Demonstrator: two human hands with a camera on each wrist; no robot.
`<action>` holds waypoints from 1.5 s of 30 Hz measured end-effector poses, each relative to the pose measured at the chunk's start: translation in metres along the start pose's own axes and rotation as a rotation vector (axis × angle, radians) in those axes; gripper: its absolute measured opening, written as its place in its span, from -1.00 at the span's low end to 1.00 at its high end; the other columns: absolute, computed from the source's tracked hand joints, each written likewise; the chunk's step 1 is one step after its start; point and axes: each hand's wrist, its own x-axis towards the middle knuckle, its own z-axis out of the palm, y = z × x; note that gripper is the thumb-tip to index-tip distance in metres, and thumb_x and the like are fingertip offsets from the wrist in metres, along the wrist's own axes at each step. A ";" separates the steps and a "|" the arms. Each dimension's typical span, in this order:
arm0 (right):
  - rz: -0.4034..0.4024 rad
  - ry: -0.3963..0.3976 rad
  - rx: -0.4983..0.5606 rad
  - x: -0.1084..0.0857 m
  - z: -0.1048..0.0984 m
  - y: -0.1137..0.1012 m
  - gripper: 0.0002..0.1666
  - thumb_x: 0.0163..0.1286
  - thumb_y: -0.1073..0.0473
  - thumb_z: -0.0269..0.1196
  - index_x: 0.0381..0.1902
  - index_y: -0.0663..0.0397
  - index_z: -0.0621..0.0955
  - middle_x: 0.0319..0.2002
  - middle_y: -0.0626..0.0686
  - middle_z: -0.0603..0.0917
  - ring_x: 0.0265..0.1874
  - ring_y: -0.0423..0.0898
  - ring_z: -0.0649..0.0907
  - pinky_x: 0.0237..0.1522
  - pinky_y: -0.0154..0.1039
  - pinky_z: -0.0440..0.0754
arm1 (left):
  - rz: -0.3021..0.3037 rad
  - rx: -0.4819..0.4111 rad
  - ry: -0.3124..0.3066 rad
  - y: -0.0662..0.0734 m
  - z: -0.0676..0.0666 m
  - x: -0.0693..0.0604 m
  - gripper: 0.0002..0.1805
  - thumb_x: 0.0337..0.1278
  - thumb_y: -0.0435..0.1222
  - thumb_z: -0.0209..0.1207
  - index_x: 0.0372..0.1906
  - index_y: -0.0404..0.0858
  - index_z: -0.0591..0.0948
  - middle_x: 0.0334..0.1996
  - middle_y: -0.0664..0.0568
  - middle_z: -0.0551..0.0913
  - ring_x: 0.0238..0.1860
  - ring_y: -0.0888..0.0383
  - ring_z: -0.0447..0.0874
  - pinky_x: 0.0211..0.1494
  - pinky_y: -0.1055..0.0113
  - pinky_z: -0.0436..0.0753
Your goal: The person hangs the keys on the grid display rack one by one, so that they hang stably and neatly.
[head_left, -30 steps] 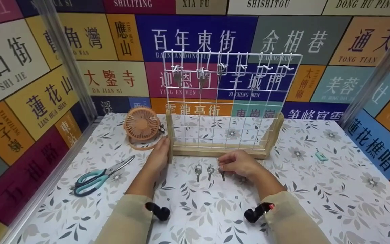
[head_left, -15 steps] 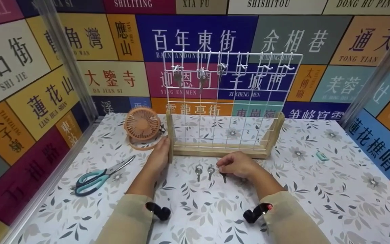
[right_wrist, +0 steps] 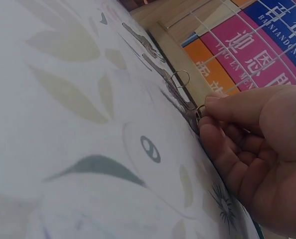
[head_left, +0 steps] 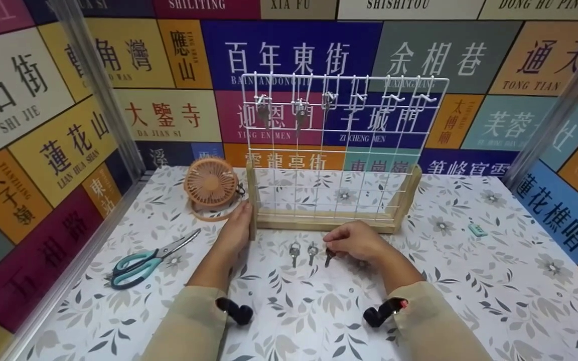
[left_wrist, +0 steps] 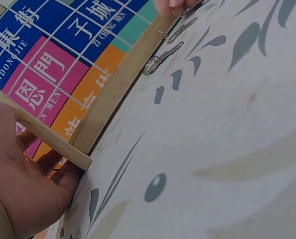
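Observation:
A white wire grid rack (head_left: 339, 150) stands on a wooden base (head_left: 319, 224), with keys on its three leftmost hooks. My left hand (head_left: 235, 228) holds the left wooden upright (left_wrist: 58, 142), fingers round its far side in the left wrist view. In front of the base, my right hand (head_left: 356, 241) pinches the ring of a key (head_left: 329, 256) between thumb and finger; the ring (right_wrist: 200, 111) shows in the right wrist view. Two more keys lie to its left, the nearer one (head_left: 312, 254) and the outer one (head_left: 294, 254).
Teal-handled scissors (head_left: 141, 265) lie at the left on the patterned tabletop (head_left: 294, 321). An orange fan (head_left: 211, 185) stands behind my left hand, close to the rack. A small teal item (head_left: 477, 229) lies at the right. Patterned panels rise behind and beside the table.
The key at my right fingertips has swung, its tip shifting slightly right and then back left. My left hand stays at the upright.

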 end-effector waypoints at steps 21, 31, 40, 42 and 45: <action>-0.097 0.154 0.263 -0.007 -0.023 -0.017 -0.61 0.46 0.18 0.46 0.17 0.22 0.76 -0.04 0.01 0.86 -0.15 -0.20 0.82 0.04 -0.27 0.79 | -0.001 0.008 -0.023 0.001 -0.004 0.003 -0.24 0.68 0.28 -0.26 0.75 0.07 0.12 0.76 -0.03 0.08 0.77 -0.15 -0.02 0.80 -0.20 -0.02; -0.183 0.206 0.568 -0.022 -0.034 -0.049 -0.64 0.48 0.31 0.41 0.16 0.37 0.71 -0.17 -0.10 0.83 -0.15 -0.21 0.84 0.06 -0.29 0.82 | -0.010 -0.022 -0.019 0.003 -0.002 0.003 -0.27 0.68 0.26 -0.24 0.74 0.11 0.14 0.76 -0.01 0.11 0.77 -0.13 -0.01 0.80 -0.18 -0.01; -0.285 0.291 0.696 -0.043 -0.053 -0.089 -0.87 0.44 0.36 0.42 -0.09 0.12 0.80 -0.20 -0.03 0.84 -0.20 -0.17 0.83 0.05 -0.27 0.83 | 0.013 -0.022 -0.013 0.000 -0.001 0.001 -0.28 0.70 0.24 -0.24 0.74 0.06 0.16 0.74 -0.06 0.13 0.76 -0.18 0.02 0.79 -0.23 -0.01; -0.305 0.303 0.716 -0.046 -0.062 -0.099 -0.87 0.43 0.37 0.43 -0.12 0.08 0.81 -0.20 -0.04 0.84 -0.20 -0.17 0.83 0.04 -0.28 0.83 | 0.024 -0.021 -0.011 0.000 0.000 0.001 -0.29 0.71 0.22 -0.24 0.73 0.05 0.18 0.74 -0.08 0.15 0.75 -0.19 0.04 0.78 -0.23 0.01; -0.345 0.326 0.740 -0.050 -0.076 -0.116 -0.85 0.41 0.38 0.45 -0.08 0.18 0.80 -0.20 -0.02 0.85 -0.19 -0.15 0.84 0.03 -0.28 0.83 | 0.027 -0.022 -0.019 0.000 0.000 0.001 -0.28 0.71 0.23 -0.24 0.73 0.05 0.17 0.74 -0.07 0.13 0.75 -0.19 0.03 0.78 -0.22 0.00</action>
